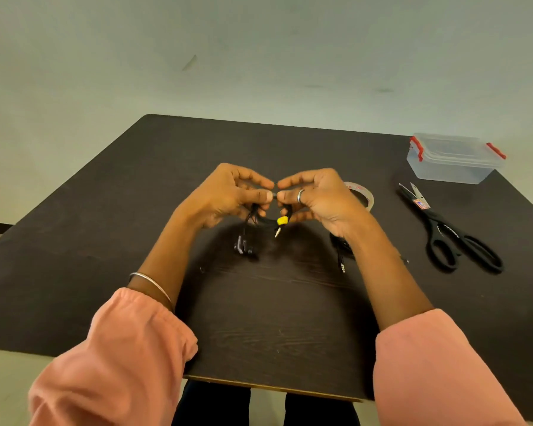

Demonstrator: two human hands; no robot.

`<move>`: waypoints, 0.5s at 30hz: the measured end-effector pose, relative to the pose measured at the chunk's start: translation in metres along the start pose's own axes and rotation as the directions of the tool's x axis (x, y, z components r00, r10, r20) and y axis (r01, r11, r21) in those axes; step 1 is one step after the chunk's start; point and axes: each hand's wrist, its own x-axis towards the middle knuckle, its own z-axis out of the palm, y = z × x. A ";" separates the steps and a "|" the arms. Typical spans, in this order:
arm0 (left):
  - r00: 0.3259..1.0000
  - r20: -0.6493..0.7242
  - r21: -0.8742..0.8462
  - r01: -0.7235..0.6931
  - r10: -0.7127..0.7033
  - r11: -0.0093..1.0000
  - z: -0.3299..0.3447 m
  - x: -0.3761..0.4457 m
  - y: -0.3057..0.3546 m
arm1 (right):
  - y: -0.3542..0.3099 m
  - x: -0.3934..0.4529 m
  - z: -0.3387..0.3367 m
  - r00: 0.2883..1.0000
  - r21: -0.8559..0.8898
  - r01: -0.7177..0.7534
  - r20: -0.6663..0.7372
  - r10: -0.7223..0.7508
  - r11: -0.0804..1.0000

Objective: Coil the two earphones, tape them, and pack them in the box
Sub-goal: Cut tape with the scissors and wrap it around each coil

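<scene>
Coiled earphone (268,221): hangs between left hand (228,192) and right hand (316,195), both sets of fingers pinching it, plug downward, box (453,159) far right.

We count two earphones: one black earphone (266,221) with a yellow-collared plug hangs between the hands, and a second earphone (340,252) lies on the table (74,235), partly hidden by the right wrist. We see two hands, the left hand (228,192) and the right hand (319,196). There is one roll of clear tape (363,195), one pair of black scissors (450,230), and one clear plastic box (454,158) with two red clips.
</scene>
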 end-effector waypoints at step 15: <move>0.969 -0.150 0.602 -0.067 0.196 0.795 0.003 0.020 -0.022 | 0.021 0.015 0.012 0.985 -0.522 0.039 -0.125 -0.122 0.852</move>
